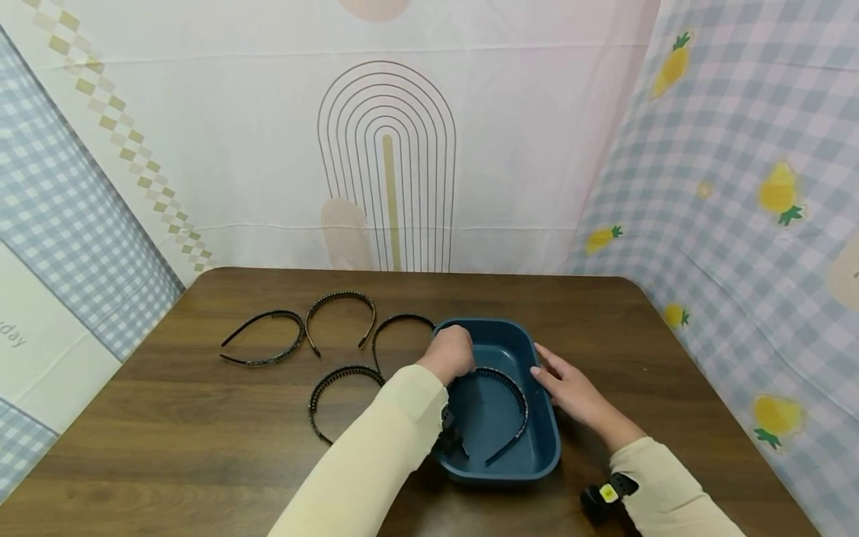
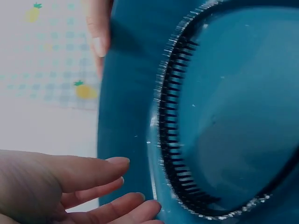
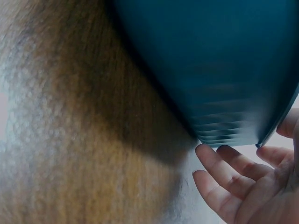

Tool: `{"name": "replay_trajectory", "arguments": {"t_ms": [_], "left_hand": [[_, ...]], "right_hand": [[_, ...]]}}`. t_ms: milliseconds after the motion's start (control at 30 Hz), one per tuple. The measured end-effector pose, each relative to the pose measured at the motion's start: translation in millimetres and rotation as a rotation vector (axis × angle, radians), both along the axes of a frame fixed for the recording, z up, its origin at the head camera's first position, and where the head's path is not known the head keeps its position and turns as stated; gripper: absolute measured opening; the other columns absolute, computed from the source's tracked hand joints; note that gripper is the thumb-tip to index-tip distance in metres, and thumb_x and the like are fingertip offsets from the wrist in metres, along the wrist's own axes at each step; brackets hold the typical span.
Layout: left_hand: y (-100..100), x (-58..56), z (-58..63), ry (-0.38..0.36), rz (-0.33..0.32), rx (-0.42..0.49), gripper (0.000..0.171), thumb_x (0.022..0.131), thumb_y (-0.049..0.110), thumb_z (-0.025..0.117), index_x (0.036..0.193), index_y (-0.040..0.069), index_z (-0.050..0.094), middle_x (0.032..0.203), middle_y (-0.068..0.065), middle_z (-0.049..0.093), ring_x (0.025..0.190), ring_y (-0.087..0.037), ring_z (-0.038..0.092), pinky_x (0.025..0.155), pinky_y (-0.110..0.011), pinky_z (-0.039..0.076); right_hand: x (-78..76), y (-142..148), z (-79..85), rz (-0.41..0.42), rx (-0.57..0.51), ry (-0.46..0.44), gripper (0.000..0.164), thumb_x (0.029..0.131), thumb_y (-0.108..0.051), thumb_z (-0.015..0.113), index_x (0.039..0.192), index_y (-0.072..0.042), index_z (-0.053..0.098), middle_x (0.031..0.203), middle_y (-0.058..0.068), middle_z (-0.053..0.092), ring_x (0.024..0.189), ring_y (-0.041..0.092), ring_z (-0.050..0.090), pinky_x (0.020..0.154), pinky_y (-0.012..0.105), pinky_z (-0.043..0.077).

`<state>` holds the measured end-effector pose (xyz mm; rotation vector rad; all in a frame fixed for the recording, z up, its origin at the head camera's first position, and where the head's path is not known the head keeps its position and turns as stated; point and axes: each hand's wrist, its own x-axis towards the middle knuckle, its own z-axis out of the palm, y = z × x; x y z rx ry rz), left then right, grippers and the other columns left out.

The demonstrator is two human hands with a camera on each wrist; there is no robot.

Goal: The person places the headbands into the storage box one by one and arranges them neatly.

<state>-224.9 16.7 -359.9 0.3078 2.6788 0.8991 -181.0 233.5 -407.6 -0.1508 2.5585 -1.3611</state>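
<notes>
A blue plastic basin (image 1: 552, 451) stands on the table, and a black toothed headband (image 1: 523, 403) with glittery trim lies inside it. My left hand (image 1: 451, 352) is over the basin's left side. In the left wrist view its fingers (image 2: 124, 205) are loosely extended beside the headband (image 2: 164, 112), with nothing visible between them and the thumb. At the basin's right side, my right hand (image 1: 570, 389) holds the rim, thumb at the inner edge and fingers on the outer wall. The right wrist view shows those fingers (image 3: 224, 172) at the wall's outside.
Several other dark headbands lie on the brown wooden table (image 1: 168, 418) left of the basin: one at far left (image 1: 295, 344), one at the back (image 1: 340, 296), one beside the basin (image 1: 401, 318) and one nearer the front (image 1: 318, 395). Patterned cloth (image 1: 268, 149) hangs behind.
</notes>
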Motion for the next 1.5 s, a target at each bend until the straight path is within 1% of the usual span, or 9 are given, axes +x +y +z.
{"name": "replay_trajectory", "arguments": {"t_ms": [100, 167, 200, 233, 333, 667, 967, 1233, 1500], "left_hand": [[-5.0, -0.4, 3.5, 0.017, -0.004, 0.06, 0.025, 0.084, -0.001, 0.07, 0.066, 0.006, 0.055, 0.067, -0.001, 0.045, 0.055, -0.013, 0.033, 0.053, -0.027, 0.035], [-8.9, -0.7, 5.1, 0.006, -0.005, 0.115, 0.008, 0.084, 0.0, 0.071, 0.08, 0.001, 0.064, 0.081, -0.006, 0.057, 0.058, -0.015, 0.044, 0.055, -0.028, 0.043], [-11.0, -1.1, 5.5, -0.009, -0.002, 0.146, 0.01, 0.084, 0.002, 0.072, 0.093, 0.0, 0.067, 0.093, -0.008, 0.061, 0.064, -0.017, 0.052, 0.059, -0.029, 0.048], [-13.0, -1.3, 5.6, -0.023, 0.0, 0.181, 0.021, 0.084, 0.003, 0.072, 0.105, 0.0, 0.067, 0.106, -0.01, 0.063, 0.073, -0.02, 0.058, 0.064, -0.032, 0.052], [-19.1, -3.2, 4.6, -0.08, 0.0, 0.289, 0.033, 0.086, 0.005, 0.071, 0.118, -0.001, 0.063, 0.115, -0.015, 0.062, 0.089, -0.027, 0.062, 0.071, -0.037, 0.056], [-44.9, -5.4, 0.4, -0.151, 0.029, 0.618, 0.04, 0.091, 0.006, 0.066, 0.128, -0.002, 0.056, 0.118, -0.017, 0.058, 0.111, -0.039, 0.059, 0.078, -0.039, 0.057], [-59.7, -7.0, 2.5, -0.206, 0.014, 0.786, 0.04, 0.093, 0.005, 0.063, 0.131, -0.001, 0.053, 0.131, -0.023, 0.051, 0.117, -0.038, 0.055, 0.084, -0.041, 0.055], [-81.6, -8.6, 4.3, -0.163, 0.028, 0.826, 0.037, 0.092, 0.005, 0.064, 0.128, 0.002, 0.055, 0.13, -0.023, 0.053, 0.116, -0.04, 0.055, 0.085, -0.045, 0.055], [-107.4, -10.9, 8.6, -0.13, 0.034, 0.843, 0.042, 0.091, 0.003, 0.064, 0.131, -0.001, 0.052, 0.13, -0.022, 0.053, 0.113, -0.032, 0.057, 0.09, -0.053, 0.05]], "right_hand": [[0.3, -0.2, 0.5, 0.001, 0.0, 0.001, 0.061, 0.104, -0.028, 0.043, 0.154, -0.005, 0.017, 0.143, 0.031, 0.038, 0.122, 0.042, 0.049, 0.083, 0.046, 0.055], [0.4, -0.3, 0.6, 0.001, -0.004, 0.0, 0.061, 0.104, -0.028, 0.042, 0.154, -0.005, 0.017, 0.143, 0.032, 0.037, 0.122, 0.043, 0.049, 0.083, 0.046, 0.055], [0.4, -0.4, 0.5, 0.002, -0.006, -0.001, 0.061, 0.104, -0.028, 0.042, 0.154, -0.005, 0.017, 0.144, 0.032, 0.037, 0.123, 0.043, 0.048, 0.083, 0.046, 0.055], [0.3, -0.4, 0.3, 0.002, -0.008, -0.001, 0.06, 0.104, -0.028, 0.042, 0.154, -0.005, 0.017, 0.144, 0.032, 0.037, 0.123, 0.043, 0.048, 0.083, 0.046, 0.055], [-0.2, -0.3, -0.8, -0.002, -0.008, 0.004, 0.06, 0.104, -0.027, 0.042, 0.154, -0.005, 0.017, 0.142, 0.032, 0.038, 0.122, 0.042, 0.049, 0.083, 0.046, 0.055], [-0.4, -1.5, -1.5, 0.011, -0.02, -0.019, 0.062, 0.105, -0.03, 0.04, 0.155, -0.007, 0.012, 0.147, 0.033, 0.031, 0.128, 0.046, 0.042, 0.086, 0.05, 0.053], [0.2, -0.8, -0.2, 0.006, -0.043, -0.039, 0.061, 0.105, -0.029, 0.04, 0.156, -0.009, 0.013, 0.149, 0.031, 0.028, 0.129, 0.047, 0.041, 0.09, 0.052, 0.051], [0.3, 0.6, -2.5, -0.009, -0.037, -0.048, 0.061, 0.105, -0.031, 0.04, 0.156, -0.01, 0.014, 0.15, 0.031, 0.027, 0.129, 0.046, 0.041, 0.09, 0.051, 0.051], [-0.9, 0.8, -3.8, -0.005, -0.024, -0.037, 0.061, 0.105, -0.031, 0.04, 0.156, -0.01, 0.013, 0.15, 0.031, 0.028, 0.129, 0.047, 0.041, 0.089, 0.051, 0.051]]}}
